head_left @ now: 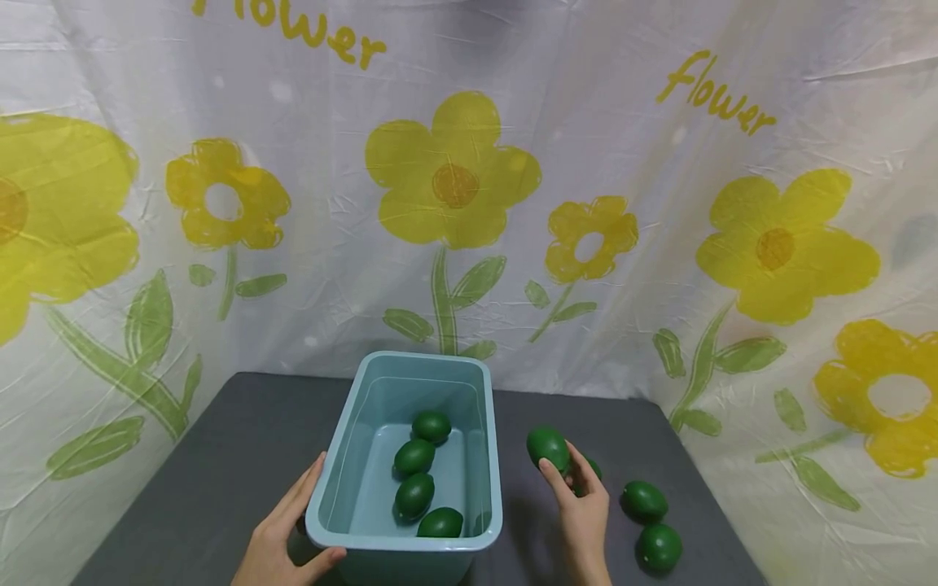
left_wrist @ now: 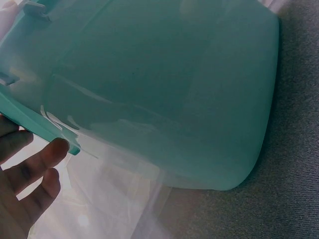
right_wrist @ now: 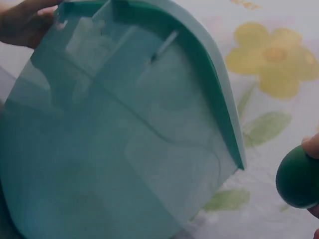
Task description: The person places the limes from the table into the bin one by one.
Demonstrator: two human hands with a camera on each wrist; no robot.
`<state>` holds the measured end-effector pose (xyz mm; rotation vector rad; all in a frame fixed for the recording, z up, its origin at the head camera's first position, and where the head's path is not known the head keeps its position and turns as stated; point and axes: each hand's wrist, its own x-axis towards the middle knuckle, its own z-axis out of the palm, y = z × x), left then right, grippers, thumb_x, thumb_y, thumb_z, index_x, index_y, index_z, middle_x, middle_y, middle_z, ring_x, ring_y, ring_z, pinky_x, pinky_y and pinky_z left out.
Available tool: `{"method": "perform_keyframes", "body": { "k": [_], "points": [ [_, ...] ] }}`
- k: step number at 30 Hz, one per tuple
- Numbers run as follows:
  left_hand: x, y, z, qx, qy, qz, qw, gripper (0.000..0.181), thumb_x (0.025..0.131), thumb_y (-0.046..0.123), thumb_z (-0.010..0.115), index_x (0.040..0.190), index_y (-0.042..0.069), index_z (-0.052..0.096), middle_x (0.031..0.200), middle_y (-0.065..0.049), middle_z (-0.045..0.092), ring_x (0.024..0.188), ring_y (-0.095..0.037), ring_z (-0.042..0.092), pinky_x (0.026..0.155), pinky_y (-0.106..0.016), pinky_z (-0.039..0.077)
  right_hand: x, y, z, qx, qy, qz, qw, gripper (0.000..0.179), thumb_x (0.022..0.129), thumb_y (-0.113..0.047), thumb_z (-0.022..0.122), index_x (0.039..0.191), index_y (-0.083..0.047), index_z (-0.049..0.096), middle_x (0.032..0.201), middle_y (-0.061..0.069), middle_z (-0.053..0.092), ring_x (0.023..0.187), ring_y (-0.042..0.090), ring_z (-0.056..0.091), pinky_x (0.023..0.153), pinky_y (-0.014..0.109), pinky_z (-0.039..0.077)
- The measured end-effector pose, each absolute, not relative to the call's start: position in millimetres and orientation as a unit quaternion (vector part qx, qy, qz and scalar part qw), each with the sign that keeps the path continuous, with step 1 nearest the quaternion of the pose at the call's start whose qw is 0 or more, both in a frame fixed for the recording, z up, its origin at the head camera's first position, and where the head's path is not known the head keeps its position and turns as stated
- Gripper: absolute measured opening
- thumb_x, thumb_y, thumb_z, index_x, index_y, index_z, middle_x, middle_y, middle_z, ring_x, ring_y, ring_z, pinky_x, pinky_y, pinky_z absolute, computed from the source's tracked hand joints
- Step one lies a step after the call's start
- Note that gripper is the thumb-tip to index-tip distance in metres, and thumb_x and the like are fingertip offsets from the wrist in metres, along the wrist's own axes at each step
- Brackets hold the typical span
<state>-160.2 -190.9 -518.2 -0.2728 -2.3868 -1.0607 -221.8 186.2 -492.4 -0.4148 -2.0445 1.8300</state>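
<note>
A light blue plastic bin (head_left: 410, 544) stands on the table with several green limes (head_left: 414, 496) inside. My left hand (head_left: 282, 529) holds its near left corner, thumb at the front rim and fingers along the left side. In the left wrist view, those fingers (left_wrist: 42, 167) touch the rim from outside. To the right of the bin, my right hand (head_left: 585, 505) grips a lime (head_left: 546, 447) above the table. That lime (right_wrist: 297, 179) also shows at the right edge of the right wrist view. Another lime (head_left: 592, 470) is partly hidden behind the right hand.
Two more limes (head_left: 645, 501) lie on the dark grey table (head_left: 535, 529), right of my right hand. A white curtain (head_left: 308, 325) printed with yellow flowers hangs behind the table and along both sides.
</note>
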Motion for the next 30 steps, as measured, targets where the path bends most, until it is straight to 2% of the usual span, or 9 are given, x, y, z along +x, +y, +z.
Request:
{"method": "perform_keyframes", "body": {
  "k": [4,6,11,17,21,24,28,30],
  "points": [
    [-161.1,-191.4,-517.2,-0.094,-0.884,-0.382,0.251,0.112,0.073,0.028,0.098,0.167,0.022,0.037,0.158,-0.018,0.052,0.135,0.004,0.047,0.091,-0.039,0.061,-226.0,177.0,-484.1,-0.127,-0.716,0.658,0.197,0.061,0.092,-0.029,0.087,0.146,-0.011,0.065,0.092,-0.001,0.053,0.083,0.013,0.045,0.069,0.025,0.039],
    [-161.4,-191.5,-516.9,-0.093,-0.885,-0.382,0.25,0.112,0.074,0.028,0.098,0.167,0.022,0.037,0.159,-0.017,0.052,0.136,0.002,0.048,0.092,-0.041,0.061,-227.2,172.1,-480.2,-0.118,-0.713,0.659,0.205,0.06,0.091,-0.027,0.087,0.146,-0.012,0.066,0.094,0.0,0.053,0.084,0.013,0.045,0.07,0.025,0.04],
    [-160.5,-191.5,-517.4,-0.095,-0.884,-0.383,0.251,0.112,0.073,0.029,0.098,0.167,0.022,0.037,0.159,-0.017,0.053,0.135,0.005,0.046,0.091,-0.04,0.061,-225.8,161.7,-475.0,-0.116,-0.719,0.654,0.203,0.059,0.092,-0.03,0.086,0.146,-0.014,0.066,0.091,0.0,0.053,0.087,0.014,0.045,0.075,0.028,0.039],
    [-158.3,-190.1,-519.0,-0.092,-0.883,-0.393,0.241,0.112,0.075,0.028,0.097,0.168,0.026,0.034,0.16,-0.016,0.052,0.133,0.001,0.05,0.09,-0.038,0.061,-225.0,154.6,-472.3,-0.11,-0.716,0.661,0.198,0.059,0.093,-0.03,0.085,0.146,-0.014,0.066,0.092,0.0,0.053,0.089,0.014,0.046,0.073,0.028,0.039],
    [-158.7,-190.4,-520.2,-0.095,-0.882,-0.391,0.246,0.112,0.074,0.028,0.097,0.167,0.023,0.036,0.159,-0.017,0.053,0.135,0.008,0.045,0.091,-0.035,0.06,-227.8,148.5,-468.8,-0.096,-0.715,0.661,0.205,0.059,0.093,-0.026,0.085,0.146,-0.011,0.065,0.095,0.0,0.056,0.088,0.013,0.047,0.073,0.027,0.041],
    [-159.9,-190.5,-519.2,-0.095,-0.884,-0.383,0.251,0.113,0.073,0.029,0.098,0.167,0.02,0.037,0.157,-0.019,0.053,0.136,-0.006,0.054,0.092,-0.041,0.061,-229.4,143.1,-465.5,-0.084,-0.713,0.664,0.209,0.057,0.093,-0.024,0.085,0.145,-0.011,0.066,0.095,0.0,0.057,0.088,0.013,0.048,0.075,0.026,0.042],
    [-159.2,-189.5,-516.4,-0.089,-0.891,-0.374,0.243,0.114,0.073,0.031,0.098,0.168,0.02,0.036,0.158,-0.021,0.052,0.127,-0.04,0.061,0.09,-0.052,0.061,-230.6,138.2,-463.0,-0.064,-0.706,0.674,0.209,0.056,0.093,-0.022,0.085,0.145,-0.01,0.066,0.095,0.001,0.054,0.088,0.013,0.048,0.075,0.026,0.042],
    [-158.7,-189.6,-515.5,-0.091,-0.891,-0.375,0.24,0.114,0.073,0.031,0.098,0.168,0.019,0.036,0.158,-0.021,0.052,0.127,-0.042,0.061,0.09,-0.054,0.061,-231.0,136.3,-461.9,-0.058,-0.704,0.677,0.207,0.056,0.094,-0.021,0.084,0.145,-0.01,0.066,0.095,0.001,0.054,0.088,0.013,0.047,0.074,0.026,0.042]
  ]
}}
